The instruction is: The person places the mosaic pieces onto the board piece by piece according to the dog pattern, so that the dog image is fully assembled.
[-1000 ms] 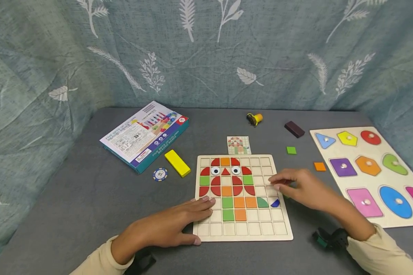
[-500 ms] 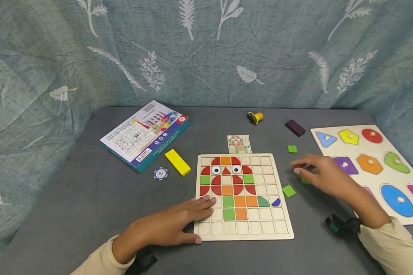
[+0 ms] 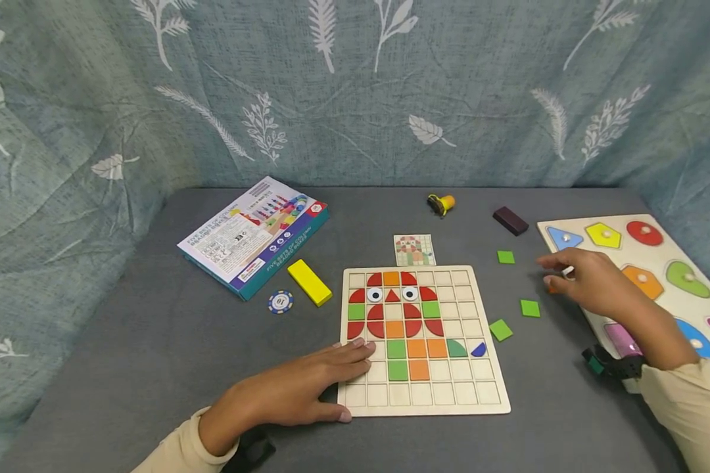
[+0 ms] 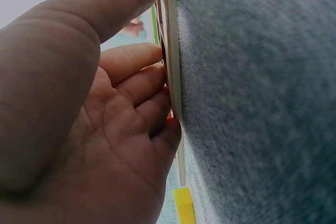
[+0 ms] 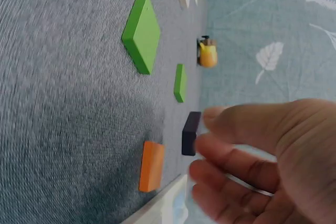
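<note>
My left hand lies flat on the lower left corner of the wooden grid board, its thumb at the front edge. Red, green and orange pieces with two eye pieces fill part of the grid. My right hand hovers by the left edge of the shape puzzle board, fingers loosely bent and nothing in them. Below it an orange square tile lies on the table, mostly hidden in the head view. Several green square tiles lie between the two boards.
A small pattern card lies behind the grid board. Left of it are a yellow block, a poker chip and a boxed set. A dark block and a small yellow-and-black object lie at the back.
My right hand has moved right, away from the grid board's edge to above the orange tile. Green tiles beneath its path have come into view. My left hand stays in place.
</note>
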The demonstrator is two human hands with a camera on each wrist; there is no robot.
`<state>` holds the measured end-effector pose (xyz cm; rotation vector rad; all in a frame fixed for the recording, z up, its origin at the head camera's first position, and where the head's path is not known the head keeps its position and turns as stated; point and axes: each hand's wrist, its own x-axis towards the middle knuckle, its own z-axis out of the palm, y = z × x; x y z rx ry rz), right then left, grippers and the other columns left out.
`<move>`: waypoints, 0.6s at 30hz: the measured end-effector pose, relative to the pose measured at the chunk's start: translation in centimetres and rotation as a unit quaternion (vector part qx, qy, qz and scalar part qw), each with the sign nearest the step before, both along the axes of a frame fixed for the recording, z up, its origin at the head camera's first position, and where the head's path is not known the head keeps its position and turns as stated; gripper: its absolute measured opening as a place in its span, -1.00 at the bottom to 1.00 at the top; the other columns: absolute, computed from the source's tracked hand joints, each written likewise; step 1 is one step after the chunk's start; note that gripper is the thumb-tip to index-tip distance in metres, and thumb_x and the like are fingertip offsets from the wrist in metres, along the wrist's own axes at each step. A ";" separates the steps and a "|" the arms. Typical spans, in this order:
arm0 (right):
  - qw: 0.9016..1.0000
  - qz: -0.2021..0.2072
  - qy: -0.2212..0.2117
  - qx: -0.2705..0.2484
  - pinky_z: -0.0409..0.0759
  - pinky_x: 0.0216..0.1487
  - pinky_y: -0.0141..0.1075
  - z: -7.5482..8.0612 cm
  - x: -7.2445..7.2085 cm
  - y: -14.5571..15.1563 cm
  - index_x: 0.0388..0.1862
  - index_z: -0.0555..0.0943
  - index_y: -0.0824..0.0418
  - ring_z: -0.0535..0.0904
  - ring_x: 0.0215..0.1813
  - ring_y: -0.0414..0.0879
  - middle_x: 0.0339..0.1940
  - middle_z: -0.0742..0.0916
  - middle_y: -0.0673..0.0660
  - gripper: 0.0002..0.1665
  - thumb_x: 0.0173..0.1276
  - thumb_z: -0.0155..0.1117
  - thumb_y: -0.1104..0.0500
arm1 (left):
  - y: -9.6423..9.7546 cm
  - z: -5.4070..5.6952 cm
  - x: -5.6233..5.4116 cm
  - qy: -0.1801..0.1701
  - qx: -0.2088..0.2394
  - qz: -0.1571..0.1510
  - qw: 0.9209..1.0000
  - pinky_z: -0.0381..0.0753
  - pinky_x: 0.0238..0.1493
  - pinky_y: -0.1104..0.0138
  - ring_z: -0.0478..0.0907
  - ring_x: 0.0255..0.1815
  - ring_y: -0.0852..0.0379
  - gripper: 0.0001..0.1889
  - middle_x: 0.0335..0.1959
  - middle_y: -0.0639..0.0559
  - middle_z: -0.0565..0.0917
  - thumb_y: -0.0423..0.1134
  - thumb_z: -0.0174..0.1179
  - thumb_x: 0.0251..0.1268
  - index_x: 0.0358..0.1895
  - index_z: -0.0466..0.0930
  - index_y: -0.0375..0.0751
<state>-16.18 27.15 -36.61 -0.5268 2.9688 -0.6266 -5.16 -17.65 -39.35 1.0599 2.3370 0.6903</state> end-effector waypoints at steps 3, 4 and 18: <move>1.000 -0.002 -0.010 0.017 0.53 -0.01 0.20 -0.2 -0.1 0.3 0.10 0.56 0.52 0.58 0.00 0.29 -0.04 0.68 0.42 -0.55 0.25 0.32 0.33 | 0.0 0.0 0.0 -0.004 -0.001 0.000 1.000 0.02 0.47 0.14 -0.09 0.54 0.20 -0.26 0.55 0.17 0.07 -0.10 0.31 0.27 0.48 0.23 -0.12; 1.000 -0.001 -0.010 0.021 0.52 0.00 0.20 -0.2 -0.1 0.3 0.10 0.56 0.53 0.58 0.00 0.30 -0.04 0.68 0.43 -0.55 0.25 0.32 0.34 | 0.0 -0.1 0.0 -0.004 -0.001 0.000 1.000 0.02 0.47 0.14 -0.09 0.54 0.20 -0.26 0.55 0.17 0.06 -0.11 0.31 0.27 0.48 0.23 -0.13; 0.999 0.005 0.010 0.046 0.51 0.00 0.18 -1.3 0.1 0.0 0.05 0.59 0.52 0.57 -0.16 0.16 -0.16 0.70 0.34 -0.59 0.21 0.36 0.40 | 0.0 -0.1 -0.1 -0.009 -0.007 0.005 1.000 0.02 0.47 0.14 -0.08 0.54 0.19 -0.26 0.55 0.17 0.06 -0.10 0.30 0.28 0.48 0.22 -0.13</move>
